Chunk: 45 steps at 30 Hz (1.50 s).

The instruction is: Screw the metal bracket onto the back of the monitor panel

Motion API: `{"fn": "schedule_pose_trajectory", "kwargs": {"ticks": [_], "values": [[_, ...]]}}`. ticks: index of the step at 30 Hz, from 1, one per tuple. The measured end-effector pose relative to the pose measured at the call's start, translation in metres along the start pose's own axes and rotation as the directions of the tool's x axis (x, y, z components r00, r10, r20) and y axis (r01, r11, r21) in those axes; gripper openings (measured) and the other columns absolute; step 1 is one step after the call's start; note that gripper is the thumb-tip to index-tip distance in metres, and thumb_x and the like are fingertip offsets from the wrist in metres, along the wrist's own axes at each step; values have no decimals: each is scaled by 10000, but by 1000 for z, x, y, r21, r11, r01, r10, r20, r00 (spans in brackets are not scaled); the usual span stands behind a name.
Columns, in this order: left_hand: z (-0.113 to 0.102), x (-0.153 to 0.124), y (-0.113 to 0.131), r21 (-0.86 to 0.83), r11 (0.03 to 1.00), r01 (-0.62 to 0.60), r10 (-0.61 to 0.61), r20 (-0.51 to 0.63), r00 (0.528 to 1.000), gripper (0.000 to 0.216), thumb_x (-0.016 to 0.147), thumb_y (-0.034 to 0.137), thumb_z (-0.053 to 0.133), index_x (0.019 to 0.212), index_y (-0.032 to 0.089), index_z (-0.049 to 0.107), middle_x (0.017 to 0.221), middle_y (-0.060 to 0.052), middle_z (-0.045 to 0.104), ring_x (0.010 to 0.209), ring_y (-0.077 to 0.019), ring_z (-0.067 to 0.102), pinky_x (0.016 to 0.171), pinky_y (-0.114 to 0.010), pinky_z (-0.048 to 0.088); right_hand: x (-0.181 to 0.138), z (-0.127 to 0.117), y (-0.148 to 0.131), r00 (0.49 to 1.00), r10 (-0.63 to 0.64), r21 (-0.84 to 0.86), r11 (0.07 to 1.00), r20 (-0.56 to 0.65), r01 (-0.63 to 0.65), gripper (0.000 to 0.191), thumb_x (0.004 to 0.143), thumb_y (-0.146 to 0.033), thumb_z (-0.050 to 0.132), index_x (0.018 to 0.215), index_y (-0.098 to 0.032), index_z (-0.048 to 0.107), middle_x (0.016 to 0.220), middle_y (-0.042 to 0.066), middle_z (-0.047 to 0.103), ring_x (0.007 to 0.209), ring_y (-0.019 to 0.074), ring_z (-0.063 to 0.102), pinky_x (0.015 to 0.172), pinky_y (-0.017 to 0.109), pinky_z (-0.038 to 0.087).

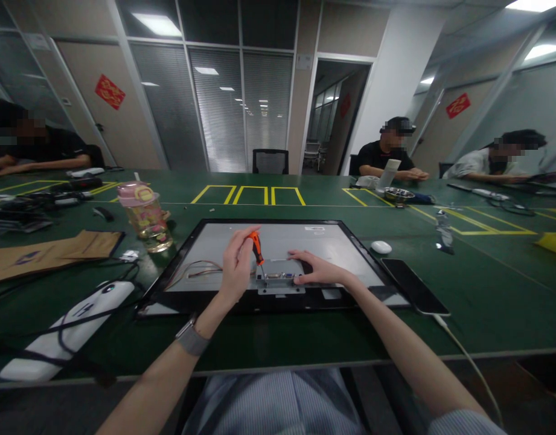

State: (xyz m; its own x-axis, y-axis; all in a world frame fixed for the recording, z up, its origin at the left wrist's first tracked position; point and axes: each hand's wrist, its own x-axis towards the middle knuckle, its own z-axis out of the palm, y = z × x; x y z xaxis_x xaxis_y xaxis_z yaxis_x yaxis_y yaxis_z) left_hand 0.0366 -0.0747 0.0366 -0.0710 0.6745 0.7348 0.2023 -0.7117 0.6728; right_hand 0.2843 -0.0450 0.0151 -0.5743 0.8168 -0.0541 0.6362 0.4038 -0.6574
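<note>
My left hand is closed around the handle of an orange and black screwdriver. Its shaft points down, the tip at the left end of a metal bracket with connector ports. The bracket sits on the silver back of a flat display panel, which lies with its black frame on the table. Thumb and fingers of my right hand span the right part of the bracket and hold it. Thin wires run across the panel to the left of my left hand. Any screw under the tip is too small to make out.
Left of the panel are a pink-lidded drink bottle, a paper bag and a white device wrapped in black cable. A phone on a charging cable and a white mouse-like case lie right. Other people sit across the table.
</note>
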Motion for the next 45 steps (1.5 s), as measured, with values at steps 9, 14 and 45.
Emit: {"fn": "schedule_pose_trajectory", "kwargs": {"ticks": [9,14,45], "values": [[1,0,0,-11,1000,11,-10,26,1000,307,929,264,514,1216,260,621,1032,-50,623,928,-160,592,877,-311,467,0,0,1,1000,-16,3,1000,-3,16,794,704,-638,675,1368,-254,467,1555,71,319,1450,276,250,1203,481,171],[0,0,-2,6,1000,-19,19,-42,999,267,859,281,616,1113,237,682,1044,-54,566,895,-154,571,852,-300,476,2,1,5,999,-40,0,999,-4,40,795,714,-629,674,1366,-225,466,1553,88,320,1447,274,259,1210,474,135],[1,-1,0,10,1000,-17,18,-21,1000,255,922,294,529,1139,231,648,1111,-65,592,992,-176,580,894,-315,469,3,2,8,1000,-25,-5,1000,-12,25,807,703,-640,679,1377,-252,464,1554,62,322,1458,286,220,1211,474,127]]}}
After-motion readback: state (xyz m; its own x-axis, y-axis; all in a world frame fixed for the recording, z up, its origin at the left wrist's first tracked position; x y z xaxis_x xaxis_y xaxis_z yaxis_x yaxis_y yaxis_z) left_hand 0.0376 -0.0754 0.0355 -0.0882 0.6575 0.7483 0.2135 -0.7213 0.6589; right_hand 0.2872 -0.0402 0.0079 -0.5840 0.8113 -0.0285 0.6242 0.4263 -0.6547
